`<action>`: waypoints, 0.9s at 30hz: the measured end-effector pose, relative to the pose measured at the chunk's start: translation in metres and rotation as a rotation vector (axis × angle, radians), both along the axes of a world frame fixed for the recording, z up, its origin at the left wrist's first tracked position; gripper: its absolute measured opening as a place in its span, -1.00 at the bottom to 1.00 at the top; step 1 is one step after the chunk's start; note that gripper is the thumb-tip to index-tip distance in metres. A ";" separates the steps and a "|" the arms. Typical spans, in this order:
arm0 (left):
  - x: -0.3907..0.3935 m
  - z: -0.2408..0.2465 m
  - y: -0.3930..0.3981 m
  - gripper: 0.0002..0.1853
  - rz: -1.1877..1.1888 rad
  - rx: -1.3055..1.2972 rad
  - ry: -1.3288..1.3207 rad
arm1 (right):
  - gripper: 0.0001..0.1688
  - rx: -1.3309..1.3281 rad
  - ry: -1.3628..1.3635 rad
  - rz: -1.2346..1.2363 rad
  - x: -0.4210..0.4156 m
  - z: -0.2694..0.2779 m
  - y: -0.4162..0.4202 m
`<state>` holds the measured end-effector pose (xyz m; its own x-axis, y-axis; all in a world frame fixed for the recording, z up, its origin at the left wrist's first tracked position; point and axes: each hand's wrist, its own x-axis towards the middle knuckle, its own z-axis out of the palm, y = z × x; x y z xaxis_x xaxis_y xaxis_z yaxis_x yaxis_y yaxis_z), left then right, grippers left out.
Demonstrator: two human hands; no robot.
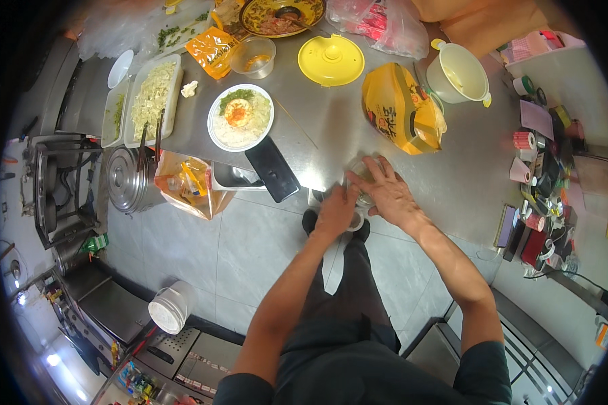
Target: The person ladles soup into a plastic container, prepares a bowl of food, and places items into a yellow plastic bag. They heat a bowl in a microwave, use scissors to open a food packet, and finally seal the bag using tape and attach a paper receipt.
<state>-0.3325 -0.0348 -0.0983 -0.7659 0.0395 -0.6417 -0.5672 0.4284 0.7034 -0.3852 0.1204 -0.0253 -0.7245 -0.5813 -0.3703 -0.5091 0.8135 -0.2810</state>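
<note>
At the table's front edge, my left hand and my right hand are around a clear plastic container. My left fingers grip its left side, while my right fingers spread over its top and right side. Most of the container and its contents are hidden by the hands. Below them a pale round rim shows in part. Left of the hands, a black phone juts over the table edge. It touches a white bowl of rice, shredded vegetable, greens and a fried egg.
On the steel table are a yellow bag, a pale pot, a yellow lid and a thin stick. A tub of shredded cabbage stands left. An open bag hangs below the edge; a white bucket stands behind.
</note>
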 end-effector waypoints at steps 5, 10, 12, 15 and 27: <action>0.010 0.004 -0.041 -0.30 -0.145 0.248 0.050 | 0.10 0.009 0.005 0.006 0.003 0.000 0.007; -0.021 0.016 -0.051 -0.35 0.305 0.344 0.063 | 0.18 0.023 -0.019 0.012 0.001 -0.001 0.016; -0.032 0.010 -0.039 -0.36 0.342 0.310 0.136 | 0.21 0.018 -0.018 0.004 0.002 0.001 0.016; -0.043 -0.010 -0.024 -0.37 0.328 0.323 0.232 | 0.23 -0.041 -0.011 -0.031 0.000 -0.001 0.020; -0.060 -0.018 0.006 -0.56 0.308 0.560 0.389 | -0.05 -0.705 -0.166 -0.315 -0.031 -0.055 0.042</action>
